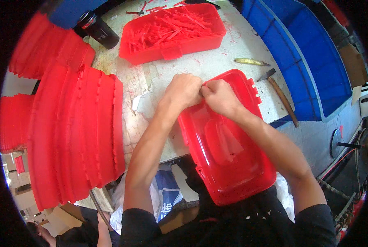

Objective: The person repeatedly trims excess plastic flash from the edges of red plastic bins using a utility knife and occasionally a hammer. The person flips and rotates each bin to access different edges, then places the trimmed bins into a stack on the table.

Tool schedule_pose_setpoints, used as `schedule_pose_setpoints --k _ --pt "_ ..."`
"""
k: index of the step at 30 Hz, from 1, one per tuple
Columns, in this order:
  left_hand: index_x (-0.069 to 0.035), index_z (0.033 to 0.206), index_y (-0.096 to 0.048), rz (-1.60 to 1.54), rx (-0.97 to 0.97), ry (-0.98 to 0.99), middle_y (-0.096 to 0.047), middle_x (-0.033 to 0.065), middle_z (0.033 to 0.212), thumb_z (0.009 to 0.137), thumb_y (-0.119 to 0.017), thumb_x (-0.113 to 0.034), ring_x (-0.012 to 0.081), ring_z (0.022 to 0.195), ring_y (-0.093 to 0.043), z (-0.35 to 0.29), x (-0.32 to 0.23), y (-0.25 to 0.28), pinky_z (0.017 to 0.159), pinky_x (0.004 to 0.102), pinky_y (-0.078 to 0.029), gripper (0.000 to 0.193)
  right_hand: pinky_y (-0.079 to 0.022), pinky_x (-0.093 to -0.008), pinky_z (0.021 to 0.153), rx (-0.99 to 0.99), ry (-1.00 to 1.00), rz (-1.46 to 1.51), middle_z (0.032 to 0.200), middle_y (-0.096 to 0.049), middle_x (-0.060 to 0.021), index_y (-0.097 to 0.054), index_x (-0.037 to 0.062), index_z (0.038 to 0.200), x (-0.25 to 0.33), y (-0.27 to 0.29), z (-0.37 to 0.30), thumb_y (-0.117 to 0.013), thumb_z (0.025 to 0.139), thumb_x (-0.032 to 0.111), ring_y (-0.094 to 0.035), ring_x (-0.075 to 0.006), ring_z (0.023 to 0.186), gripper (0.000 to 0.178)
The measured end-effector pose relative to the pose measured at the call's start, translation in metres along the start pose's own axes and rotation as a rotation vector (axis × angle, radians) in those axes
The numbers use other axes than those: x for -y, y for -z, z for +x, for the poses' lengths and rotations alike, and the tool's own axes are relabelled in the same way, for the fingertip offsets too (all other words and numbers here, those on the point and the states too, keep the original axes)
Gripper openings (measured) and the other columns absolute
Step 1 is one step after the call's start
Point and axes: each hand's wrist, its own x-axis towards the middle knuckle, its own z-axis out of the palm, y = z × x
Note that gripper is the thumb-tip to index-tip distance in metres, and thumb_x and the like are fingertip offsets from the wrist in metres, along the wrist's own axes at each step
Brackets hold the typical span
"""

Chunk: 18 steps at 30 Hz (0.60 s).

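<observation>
a: where's the lid?
b: red lid [229, 164], glossy, straddles the near table edge. far end over the table [149, 84], near end past it, in front of the black shirt

a: hands?
b: left hand [185, 89] and right hand [221, 97] both at the lid's far left corner, knuckles close together. both curled closed, not spread

a: pinching what?
b: can't tell, fingertips hidden. right forearm crosses above the lid's right side, left forearm runs up just left of it

a: what's beyond?
b: red bin [151, 55] at the far side, heaped with thin red strips [173, 29]. pliers [137, 9] behind it, black tumbler [103, 33] leaning to its left

a: right side?
b: yellowish knife [249, 61] lying flat beyond the lid, hammer [283, 96] with wooden handle right of the lid, handle end toward the person. blue crate [302, 61] past that, tall walls

a: left?
b: big stack [77, 136] of nested red shells, just beside the left forearm. more red stacks behind it. white scrap [139, 100] on the table between stack and left hand

a: anyone else?
b: co-worker [48, 236] at lower left, partly cut off by the fisheye rim, dark clothes
</observation>
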Motion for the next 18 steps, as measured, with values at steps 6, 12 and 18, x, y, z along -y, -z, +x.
schedule_pose_setpoints --k 6,12,18 --pt "-0.002 0.073 -0.072 0.022 -0.028 -0.013 -0.068 0.0253 0.078 0.071 -0.068 -0.017 0.0421 0.078 -0.068 0.004 0.003 -0.004 0.072 0.0510 -0.055 0.015 -0.029 -0.0255 0.046 0.032 -0.209 0.934 0.063 -0.044 0.0056 -0.057 0.0079 0.079 -0.015 -0.014 -0.007 -0.051 0.101 0.018 -0.035 -0.0067 0.051 0.025" --pt "-0.001 0.076 -0.071 -0.015 0.011 -0.010 -0.068 0.0247 0.077 0.074 -0.069 -0.017 0.0428 0.079 -0.067 0.004 0.006 -0.006 0.071 0.0523 -0.054 0.016 -0.022 -0.0227 0.045 0.083 -0.194 1.321 0.061 -0.038 0.0072 -0.054 0.0101 0.084 -0.027 -0.028 -0.010 -0.049 0.104 0.020 -0.028 -0.0048 0.049 0.023" --pt "-0.001 0.101 -0.067 -0.089 -0.019 -0.068 -0.069 0.0241 0.084 0.075 -0.063 -0.006 0.0426 0.084 -0.068 0.002 0.006 0.002 0.072 0.0513 -0.053 0.026 -0.032 -0.0279 0.045 -0.094 -0.119 0.966 0.060 -0.047 -0.0013 -0.057 0.0058 0.085 -0.022 -0.038 -0.004 -0.052 0.102 0.018 -0.039 -0.0118 0.048 0.022"
